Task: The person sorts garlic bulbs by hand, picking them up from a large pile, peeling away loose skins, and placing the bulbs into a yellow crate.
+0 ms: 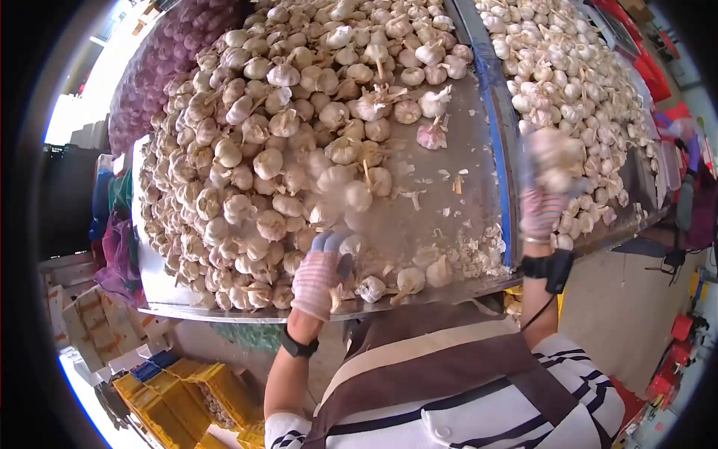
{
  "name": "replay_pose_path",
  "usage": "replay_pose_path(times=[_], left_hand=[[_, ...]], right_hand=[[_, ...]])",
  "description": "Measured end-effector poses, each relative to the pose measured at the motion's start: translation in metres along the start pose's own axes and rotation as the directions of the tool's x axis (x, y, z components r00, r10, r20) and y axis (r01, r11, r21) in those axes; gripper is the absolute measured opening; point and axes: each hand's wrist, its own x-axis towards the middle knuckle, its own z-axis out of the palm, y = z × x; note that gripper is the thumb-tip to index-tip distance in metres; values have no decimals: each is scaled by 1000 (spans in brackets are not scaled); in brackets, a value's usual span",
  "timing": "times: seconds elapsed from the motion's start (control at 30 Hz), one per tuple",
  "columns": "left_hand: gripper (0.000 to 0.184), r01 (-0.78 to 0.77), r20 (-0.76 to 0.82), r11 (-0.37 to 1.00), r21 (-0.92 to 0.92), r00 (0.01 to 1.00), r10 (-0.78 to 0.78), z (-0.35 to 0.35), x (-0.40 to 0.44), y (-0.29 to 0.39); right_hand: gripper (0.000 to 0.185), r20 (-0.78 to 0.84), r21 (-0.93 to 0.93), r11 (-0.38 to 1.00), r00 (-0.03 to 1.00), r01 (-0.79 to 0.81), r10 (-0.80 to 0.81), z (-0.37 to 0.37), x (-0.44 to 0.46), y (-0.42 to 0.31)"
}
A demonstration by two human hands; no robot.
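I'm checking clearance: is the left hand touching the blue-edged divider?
Apart. The head view shows garlic bulbs and bare metal tray between the left hand and the blue-edged divider.

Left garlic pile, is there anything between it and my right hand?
Yes: a blue divider, its height hard to judge, runs between the left garlic pile and your right hand, blurred over the right garlic pile.
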Motion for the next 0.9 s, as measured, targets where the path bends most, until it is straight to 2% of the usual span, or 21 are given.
replay_pose_path(times=[0.07,0.1,0.17,0.2,0.23,0.27,0.3,0.33,0.37,0.4,0.43,0.47,0.5,0.53,0.57,0.63,0.67,0.7,0.77,0.8,0.9], left_hand=[[31,0,29,969,248,1000,-8,15,2,-27],[31,2,22,969,247,1000,-8,22,5,-32],[28,51,242,842,537,947,-212,36,7,-39],[24,45,259,790,612,932,-253,46,7,-46],[24,50,256,787,615,931,-259,44,9,-44],[21,34,373,811,584,876,-305,41,12,-41],[20,23,485,834,551,805,-342,38,18,-36],[28,749,240,601,279,551,-799,42,34,-15],[36,544,283,772,329,723,-630,68,10,-54],[39,420,423,842,338,732,-534,56,7,-47],[43,292,555,900,323,712,-430,43,4,-39],[43,293,553,900,324,713,-431,39,-3,-39],[42,194,369,972,133,900,-230,36,-11,-40],[41,36,121,999,-29,992,-33,33,-16,-40],[41,36,122,999,-29,992,-32,23,-16,-28],[46,340,240,845,-413,936,-259,-5,-11,11],[47,314,225,854,-415,945,-238,-11,-10,19],[47,319,227,851,-417,943,-242,-10,-10,27],[54,296,146,706,-643,953,-267,-1,-7,44],[65,79,-22,908,-412,995,-96,10,-4,42],[75,-110,-9,949,-295,994,112,19,12,76]], right_hand=[[88,33,-73,997,999,5,-3,18,8,27],[88,67,-147,989,998,18,-9,23,12,45],[75,-186,-364,860,933,-357,308,1,4,72],[57,-235,-666,590,879,-457,415,-22,6,92],[45,-321,-929,26,839,-369,440,6,7,132],[40,-96,-977,-211,818,32,567,-18,7,153],[35,73,-820,-351,692,451,718,-42,7,169],[35,79,-822,-346,692,453,718,-46,4,183],[31,-49,-588,-556,660,587,749,-48,0,196],[28,-186,-281,-676,652,681,735,-50,-3,204],[28,-183,-283,-676,653,681,735,-52,-2,208],[25,-316,-241,-738,668,630,674,-55,-1,212],[23,-441,-188,-792,670,581,597,-57,0,213],[21,-451,-212,-822,694,528,562,-60,0,210],[21,-451,-212,-822,694,528,562,-66,-3,201],[27,-298,-667,-703,775,249,557,-77,-7,175],[33,-409,-871,-456,786,-185,463,-81,-13,166],[33,-415,-869,-457,783,-189,463,-65,-14,158],[32,-486,-757,46,608,-652,628,-26,-14,143],[32,-483,-757,45,605,-652,633,-10,-19,145],[43,-471,-737,150,660,-659,585,14,-36,144]])
